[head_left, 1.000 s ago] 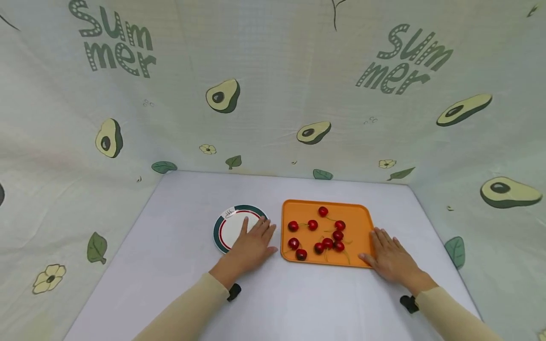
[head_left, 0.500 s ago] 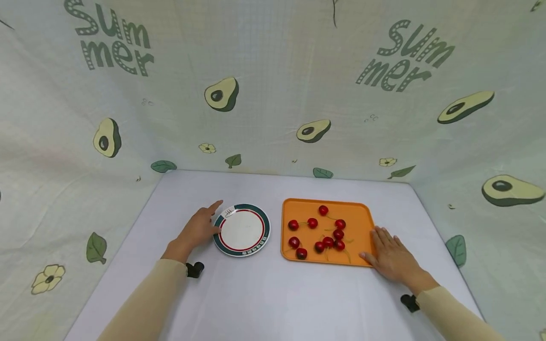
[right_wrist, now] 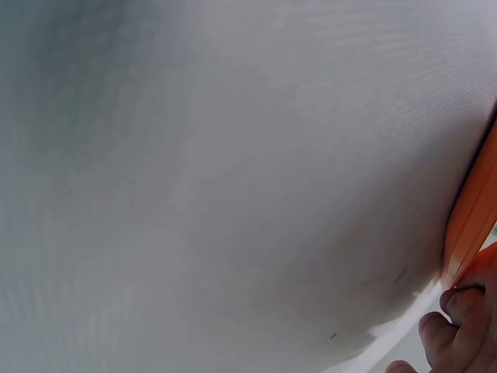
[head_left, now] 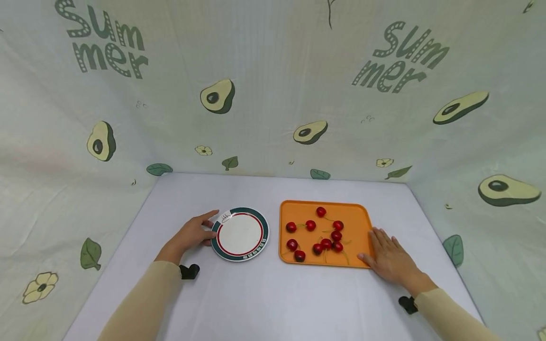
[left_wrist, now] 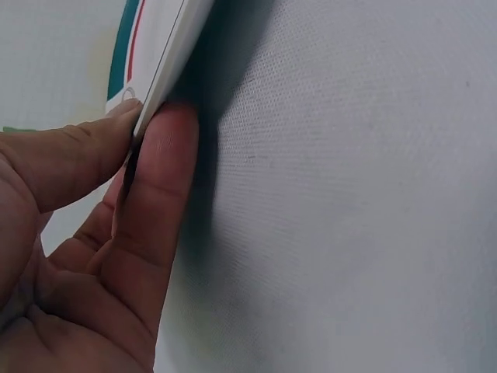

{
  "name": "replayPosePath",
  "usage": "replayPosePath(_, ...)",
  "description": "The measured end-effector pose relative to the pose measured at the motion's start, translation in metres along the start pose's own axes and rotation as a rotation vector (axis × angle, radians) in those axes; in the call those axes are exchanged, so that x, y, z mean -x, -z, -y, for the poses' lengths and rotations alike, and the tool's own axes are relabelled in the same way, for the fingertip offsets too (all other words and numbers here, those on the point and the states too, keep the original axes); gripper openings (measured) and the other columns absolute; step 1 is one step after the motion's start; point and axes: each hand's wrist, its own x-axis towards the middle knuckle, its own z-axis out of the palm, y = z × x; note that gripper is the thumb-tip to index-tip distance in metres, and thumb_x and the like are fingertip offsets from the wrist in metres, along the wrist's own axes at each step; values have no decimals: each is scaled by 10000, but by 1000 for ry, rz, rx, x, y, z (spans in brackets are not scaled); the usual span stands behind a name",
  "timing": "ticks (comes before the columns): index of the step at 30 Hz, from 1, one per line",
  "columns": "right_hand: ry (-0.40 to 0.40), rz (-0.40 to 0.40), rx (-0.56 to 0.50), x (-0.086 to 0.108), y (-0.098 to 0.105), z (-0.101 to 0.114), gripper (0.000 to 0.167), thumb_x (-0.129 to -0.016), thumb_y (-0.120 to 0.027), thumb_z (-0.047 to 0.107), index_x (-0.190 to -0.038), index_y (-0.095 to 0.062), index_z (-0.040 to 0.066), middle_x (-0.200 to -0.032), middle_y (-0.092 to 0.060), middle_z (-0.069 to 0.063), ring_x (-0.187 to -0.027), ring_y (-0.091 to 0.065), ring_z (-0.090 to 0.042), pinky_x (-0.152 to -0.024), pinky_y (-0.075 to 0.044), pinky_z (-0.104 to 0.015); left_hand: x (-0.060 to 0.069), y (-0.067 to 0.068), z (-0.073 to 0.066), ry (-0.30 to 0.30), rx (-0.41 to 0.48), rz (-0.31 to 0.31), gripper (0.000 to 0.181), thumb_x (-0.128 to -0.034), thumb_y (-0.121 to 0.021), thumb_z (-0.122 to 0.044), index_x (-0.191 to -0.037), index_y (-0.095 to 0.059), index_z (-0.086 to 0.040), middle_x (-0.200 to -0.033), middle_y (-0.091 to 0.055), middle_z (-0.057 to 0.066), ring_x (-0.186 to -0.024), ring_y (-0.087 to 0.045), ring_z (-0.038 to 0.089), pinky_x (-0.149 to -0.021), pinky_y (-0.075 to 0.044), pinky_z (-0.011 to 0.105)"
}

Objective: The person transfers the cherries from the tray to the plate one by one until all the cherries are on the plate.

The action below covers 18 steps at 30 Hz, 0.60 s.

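Observation:
My left hand grips the left rim of a round white plate with a green band and a red ring. In the left wrist view, the thumb presses on top of the plate rim and a finger lies underneath, holding that edge off the cloth. My right hand rests with fairly straight fingers against the right edge of an orange tray. Several red cherries with stems lie in the tray. The right wrist view catches only some fingers by the tray's side.
A white tabletop lies under everything. Behind it and at both sides hangs a pale cloth printed with avocados, leaves and lettering. A narrow strip of table separates the plate from the tray.
My left hand has gone from over the plate's right part to its left side, then taken hold of the rim there. My right hand has stayed at the tray.

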Motion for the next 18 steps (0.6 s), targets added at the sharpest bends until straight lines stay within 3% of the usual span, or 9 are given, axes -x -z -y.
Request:
replayPosePath(4, -1, -7, -10, 0, -3, 0, 954, -1026, -530, 632, -1558, -354, -141, -1646, -288, -359, -1513, -294, -543, -1225, -238, -718, 3, -1, 0, 30, 101, 28, 756, -939, -771, -131, -1618, -448, -215, -1404, -565, 205, -1160, -535, 326, -994, -494, 414)
replayPosePath(10, -2, -23, -24, 3, -6, -1, 938, -1022, -560, 607, -1554, -364, -141, -1647, -296, -353, -1515, -298, -538, -1231, -236, -714, 5, -6, 1, 60, 231, 48, 724, -937, -750, -44, -1596, -480, -177, -1435, -513, 220, -903, -646, 225, -751, -602, 283)
replayPosePath(14, 3, -20, -28, 2, -7, 0, 943, -1025, -552, 612, -1552, -362, -147, -1644, -297, -356, -1513, -299, -540, -1231, -235, -713, 5, -7, 3, 83, 273, 59, 708, -952, -728, -22, -1595, -480, -184, -1443, -489, 207, -764, -672, 196, -706, -616, 272)
replayPosePath(18, 6, -20, -6, 1, -6, 1, 937, -1027, -549, 611, -1547, -372, -148, -1639, -310, -355, -1512, -309, -534, -1229, -245, -709, 8, -7, 4, 72, 280, 55, 705, -952, -724, -20, -1596, -479, -171, -1428, -489, 213, -752, -669, 194, -704, -622, 283)
